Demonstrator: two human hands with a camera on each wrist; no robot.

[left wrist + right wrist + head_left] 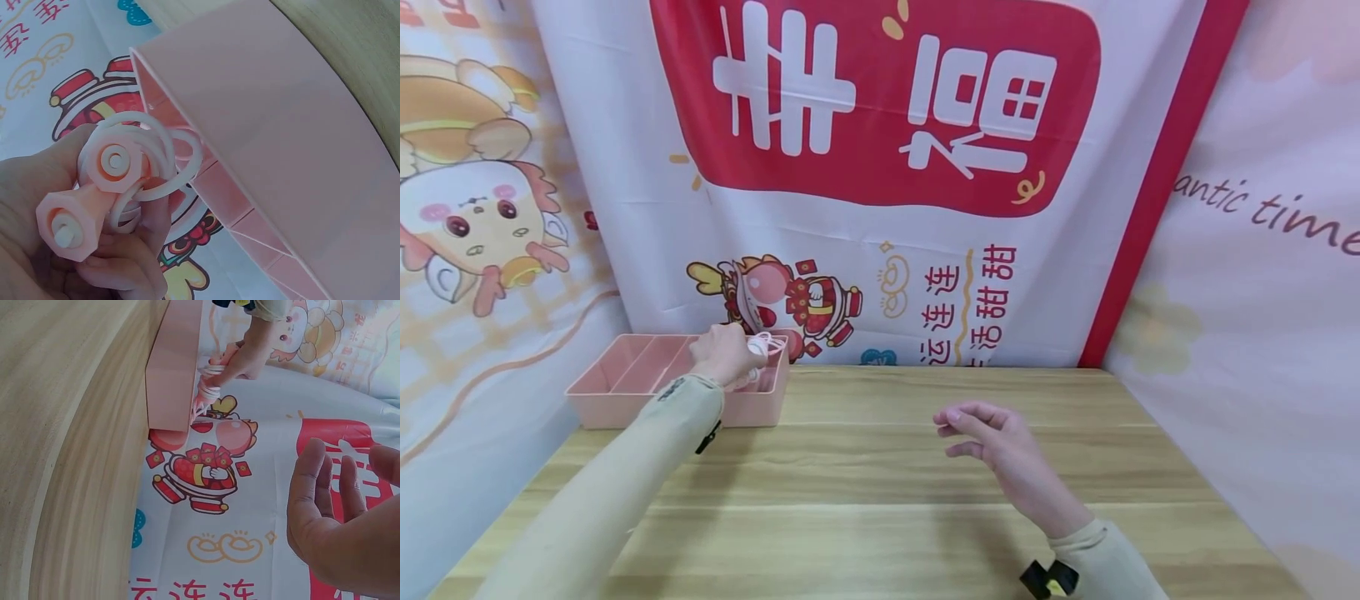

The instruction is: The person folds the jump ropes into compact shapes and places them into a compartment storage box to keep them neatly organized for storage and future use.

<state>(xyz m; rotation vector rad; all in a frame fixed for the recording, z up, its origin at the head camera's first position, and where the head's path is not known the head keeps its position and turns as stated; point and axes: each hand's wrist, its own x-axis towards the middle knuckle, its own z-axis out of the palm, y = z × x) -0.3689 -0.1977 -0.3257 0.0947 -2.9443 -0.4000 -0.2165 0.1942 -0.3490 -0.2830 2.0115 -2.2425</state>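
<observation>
My left hand [724,352] is over the right part of a pink divided box [681,412]. It grips what looks like a jump rope [87,215], with two flared pink handles and a looped white cord [190,156]. Seen from the left wrist, the handle ends show white centres, and the loops overlap the box's rim. My right hand [992,442] is held above the wooden table [865,467] right of the middle, fingers loosely bent with nothing in them. The right wrist view shows its thumb and fingers apart.
The box stands at the table's far left, against a white and red printed cloth [820,225] hanging behind. Upright dividers [638,367] split it into compartments. Printed cloths also border the table on the left [497,350] and right [1247,333].
</observation>
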